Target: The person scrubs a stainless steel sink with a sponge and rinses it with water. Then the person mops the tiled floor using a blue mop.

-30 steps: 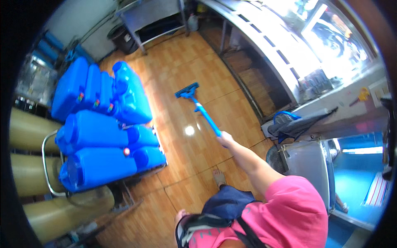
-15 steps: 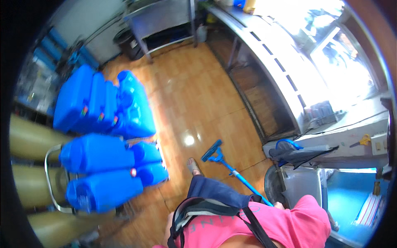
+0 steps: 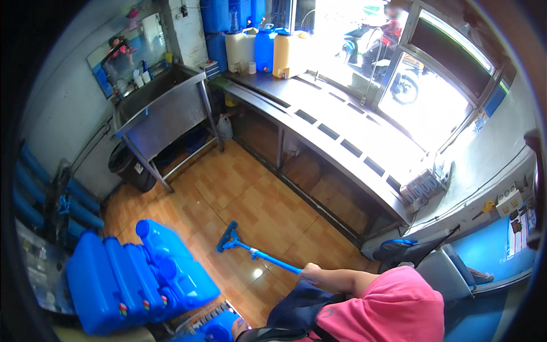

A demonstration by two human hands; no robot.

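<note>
My right hand [image 3: 310, 272] is closed round the blue handle of a floor mop [image 3: 274, 260] with a narrow dark-blue head. That head rests on the shiny tiled floor ahead of me, pointing away and to the left. At the lower edge, my left hand [image 3: 239, 328] is low beside a blue water jug [image 3: 219, 328]. Its fingers are mostly out of sight, and whether it touches the jug is unclear. Further left stands a group of upright blue jugs [image 3: 94, 282], with rounder ones [image 3: 185, 279] against them.
A steel sink [image 3: 165, 122] stands at the far left, a dark bin [image 3: 132, 165] by its legs. A long steel counter [image 3: 336, 134] runs along the window side, carrying blue and yellowish containers [image 3: 265, 50]. At the right, a folded grey umbrella-like item [image 3: 393, 253] leans by the wall.
My view has risen and swung toward the sink and counter. My right hand and the mop have moved forward, away from my body. My left hand has come into view.
</note>
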